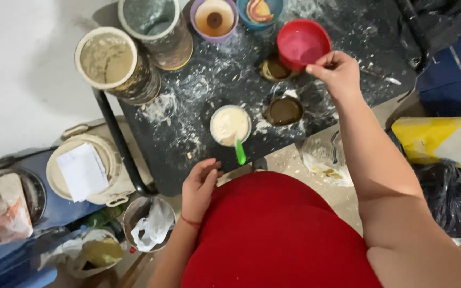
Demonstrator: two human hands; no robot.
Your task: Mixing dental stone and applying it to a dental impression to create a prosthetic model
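1. Head view, looking straight down: a dark counter [347, 32] dusted with white powder, with the person's red-clad torso filling the lower middle of the frame.
2. Right hand [337, 72]: arm stretched forward, fingers pinched on the near rim of a red bowl [302, 44]; grip clenched on that rim. The bowl stands at the far right part of the counter and shows a pinkish inside.
3. Left hand [199, 184]: rests at the near edge of the counter, fingers loosely curled, grip released and holding nothing; a thin red band circles the wrist.
4. White cup [230, 125]: just beyond the left hand, filled with pale cream-coloured paste; a green handle [239, 152] sticks out of it toward the person.
5. Two small dark round lids or dishes: one [283, 110] just right of the cup, another [273, 69] touching the red bowl's near-left side.
6. Far edge, left to right: two large tins, one with greyish powder [107, 57] and one [150, 18] beside it; a purple bowl [214, 18]; a blue bowl [262, 10].
7. Off the counter, left: a cream lidded bucket [67, 154] with a white paper on top.
8. Right: a yellow bag [443, 138] over black plastic.
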